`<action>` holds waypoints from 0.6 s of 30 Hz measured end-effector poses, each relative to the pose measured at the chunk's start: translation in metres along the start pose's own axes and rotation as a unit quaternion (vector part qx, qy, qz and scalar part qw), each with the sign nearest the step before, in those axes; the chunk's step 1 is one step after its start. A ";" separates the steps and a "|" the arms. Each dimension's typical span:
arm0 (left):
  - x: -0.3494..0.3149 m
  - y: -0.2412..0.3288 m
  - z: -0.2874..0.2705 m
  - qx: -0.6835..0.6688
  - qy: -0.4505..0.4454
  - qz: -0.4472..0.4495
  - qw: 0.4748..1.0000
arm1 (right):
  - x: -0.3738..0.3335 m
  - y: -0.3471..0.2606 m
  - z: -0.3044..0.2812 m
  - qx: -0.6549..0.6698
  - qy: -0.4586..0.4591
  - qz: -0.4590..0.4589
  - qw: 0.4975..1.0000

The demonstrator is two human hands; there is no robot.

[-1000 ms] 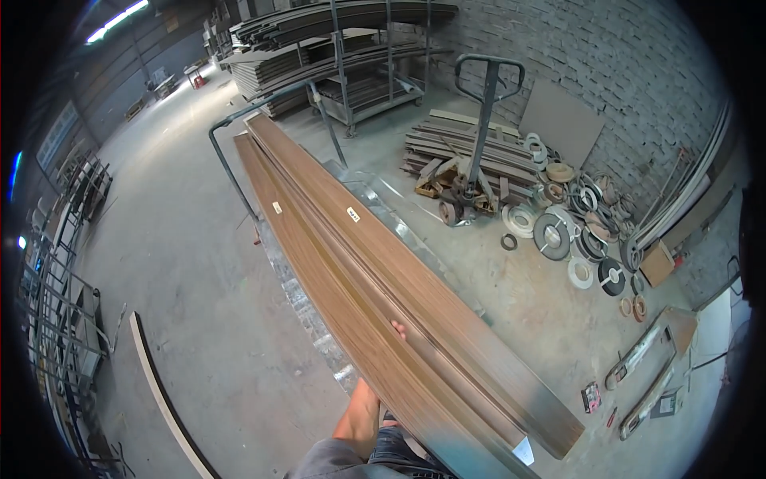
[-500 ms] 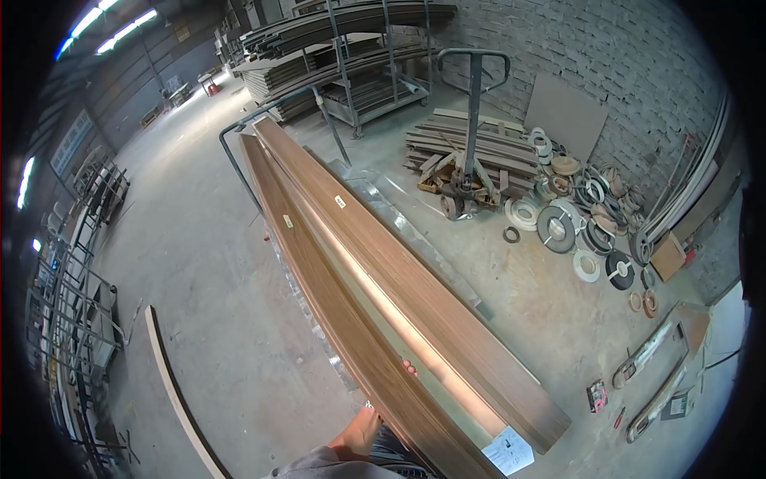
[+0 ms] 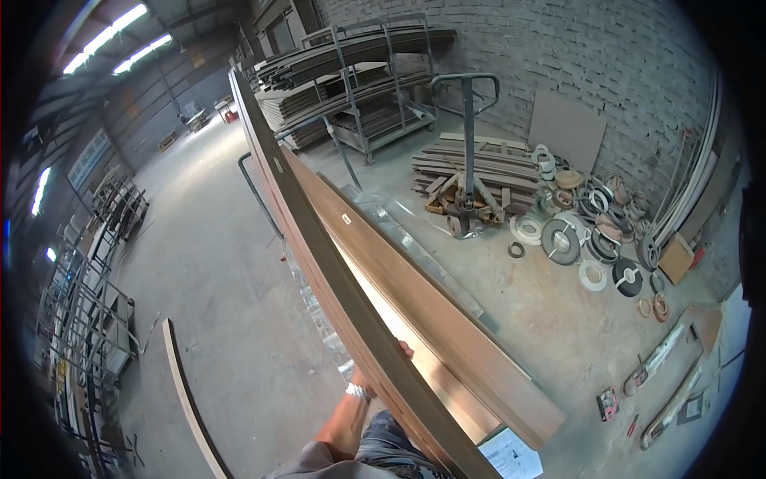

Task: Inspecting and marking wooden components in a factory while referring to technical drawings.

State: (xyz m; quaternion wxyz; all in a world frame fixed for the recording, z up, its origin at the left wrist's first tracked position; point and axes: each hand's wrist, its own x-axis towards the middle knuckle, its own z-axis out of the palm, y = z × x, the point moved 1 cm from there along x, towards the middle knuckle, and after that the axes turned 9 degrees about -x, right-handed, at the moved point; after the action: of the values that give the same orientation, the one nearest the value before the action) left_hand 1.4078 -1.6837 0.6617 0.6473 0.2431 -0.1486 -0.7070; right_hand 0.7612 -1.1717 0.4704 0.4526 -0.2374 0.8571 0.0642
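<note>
My left hand (image 3: 367, 381), with a silver band at its wrist, reaches under a long dark-brown wood-grain board (image 3: 315, 227). Its palm is mostly hidden by the board, and fingertips show at the far edge, wrapped round it. This board is tilted up, its far end raised above a second brown wood-grain board (image 3: 431, 311). That second board lies with a small pale label on it. Between the two, a lighter glossy strip catches the light. At the near end lies a white printed sheet (image 3: 511, 457). My right hand does not show.
Under the boards stands a cart with a grey tubular handle (image 3: 307, 125). Rightward are a pallet jack (image 3: 468, 152), stacked slats (image 3: 479, 164) and several edging rolls (image 3: 561, 240). A loaded rack (image 3: 367, 96) stands behind. A narrow strip (image 3: 190, 399) lies on the floor at left.
The left board has been lifted and tipped, its far end now higher and apart from the other board. My left forearm has come further into view.
</note>
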 end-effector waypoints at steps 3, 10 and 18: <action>0.053 0.142 0.042 -0.073 0.061 0.222 0.970 | -0.021 0.003 0.023 0.142 -0.053 -0.092 0.984; 0.123 0.146 0.016 -0.074 0.085 0.080 0.990 | -0.129 -0.103 0.025 0.536 0.044 -0.039 0.842; 0.107 0.132 -0.042 -0.031 0.132 0.047 0.990 | -0.092 -0.111 0.012 -0.144 0.713 0.143 0.671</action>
State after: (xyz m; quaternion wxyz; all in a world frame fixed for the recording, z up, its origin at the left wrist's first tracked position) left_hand 1.5372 -1.8008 0.6800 0.7011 0.3069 -0.0511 -0.6416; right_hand 0.8662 -1.2330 0.5492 -0.3515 -0.1477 0.9224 0.0619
